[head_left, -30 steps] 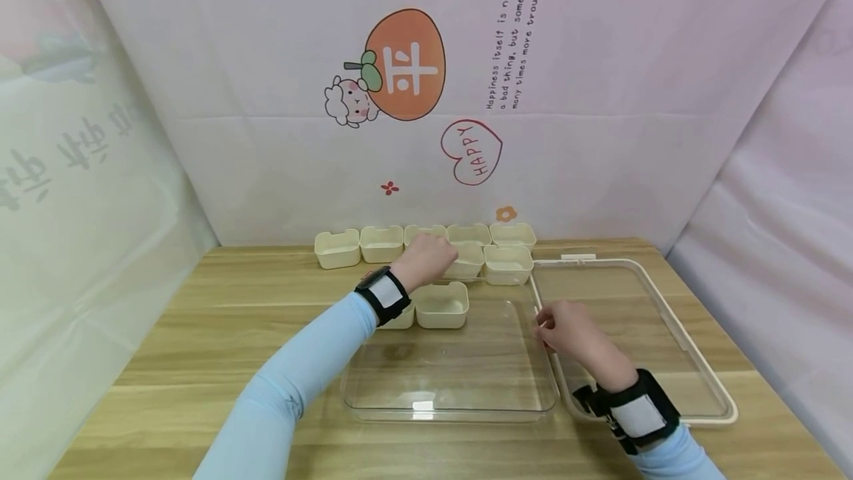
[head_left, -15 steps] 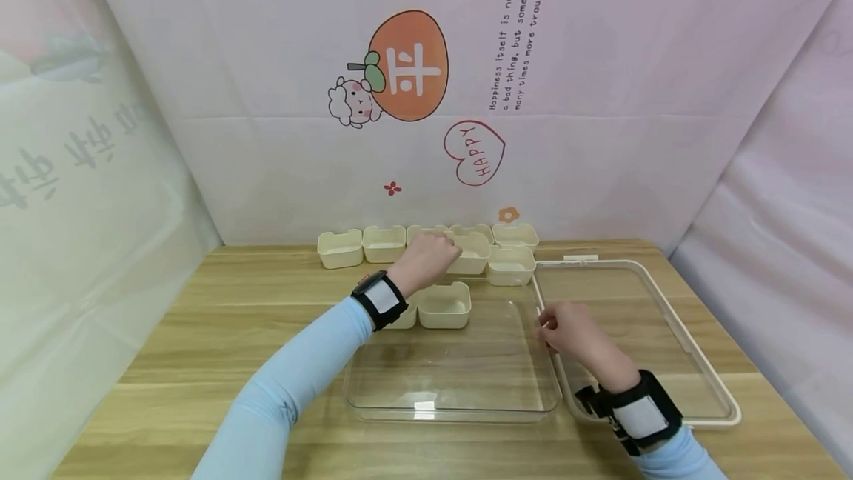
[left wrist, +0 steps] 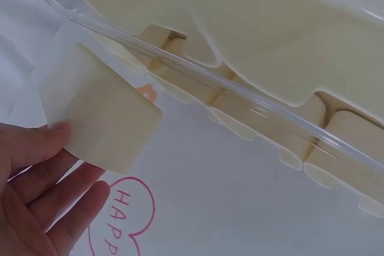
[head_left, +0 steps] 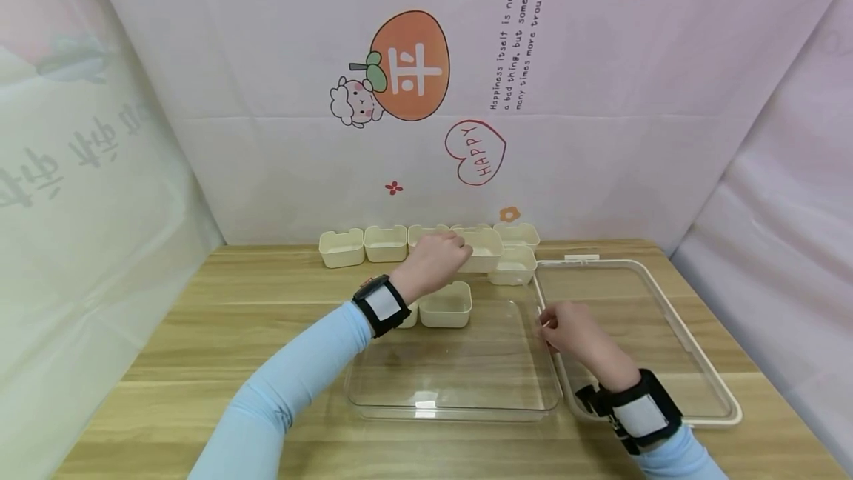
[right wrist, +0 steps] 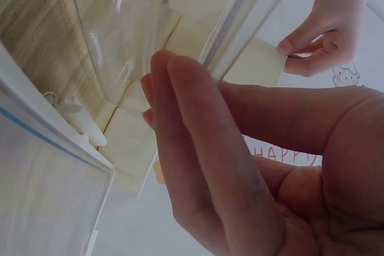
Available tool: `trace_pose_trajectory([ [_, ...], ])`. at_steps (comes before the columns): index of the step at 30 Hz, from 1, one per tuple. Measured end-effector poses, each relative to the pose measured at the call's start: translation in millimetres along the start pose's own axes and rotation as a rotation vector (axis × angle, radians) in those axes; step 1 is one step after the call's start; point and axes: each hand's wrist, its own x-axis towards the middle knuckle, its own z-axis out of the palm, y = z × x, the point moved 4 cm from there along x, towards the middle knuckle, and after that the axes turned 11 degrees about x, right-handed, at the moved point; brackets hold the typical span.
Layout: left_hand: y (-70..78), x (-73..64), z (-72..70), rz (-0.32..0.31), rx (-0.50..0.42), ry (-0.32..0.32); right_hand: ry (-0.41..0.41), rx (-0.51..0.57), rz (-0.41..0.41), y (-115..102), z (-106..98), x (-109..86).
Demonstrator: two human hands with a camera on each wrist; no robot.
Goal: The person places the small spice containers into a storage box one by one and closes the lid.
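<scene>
In the head view my left hand [head_left: 436, 258] pinches a cream plastic bin [head_left: 481, 249] and holds it raised at the back. In the left wrist view, thumb and fingers grip one end of that bin [left wrist: 102, 112]. A large clear plastic box [head_left: 453, 384] stands open in front of me, with two more cream bins inside; one bin [head_left: 445, 306] shows well, and the other is partly behind my left wrist. At the box's right rim is my right hand [head_left: 576, 332], its curled fingers and thumb pinching the edge. Its fingertips partly hide the contact.
Several cream bins [head_left: 342, 249] line the back of the wooden table [head_left: 200, 347], against the printed cloth [head_left: 266, 169]. Another bin [head_left: 513, 265] sits in front of that row's right end. A clear lid with a white frame [head_left: 693, 339] lies right of the box.
My left hand has lifted a cream bin from the group at the back and moved slightly right with it. My right hand has stayed at the box's rim.
</scene>
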Motion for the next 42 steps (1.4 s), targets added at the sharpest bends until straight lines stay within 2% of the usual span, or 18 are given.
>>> trace_pose_trajectory([
  [15,17.4,-4.1,-19.9,0.050,0.016,0.099,0.001,-0.002,-0.014,0,0,0.4],
  [20,22.1,-5.6,-25.9,0.064,0.003,0.104,0.002,0.009,-0.011,1,0,0.2],
  [24,25.0,-6.2,-28.0,0.069,0.003,0.110,0.005,0.013,-0.007,1,0,0.4],
  [30,30.1,-8.2,-30.1,0.076,0.017,0.165,0.008,0.009,-0.015,0,0,0.6],
  [42,39.9,-11.8,-30.2,0.105,0.024,0.110,0.005,0.009,-0.012,0,0,0.1],
])
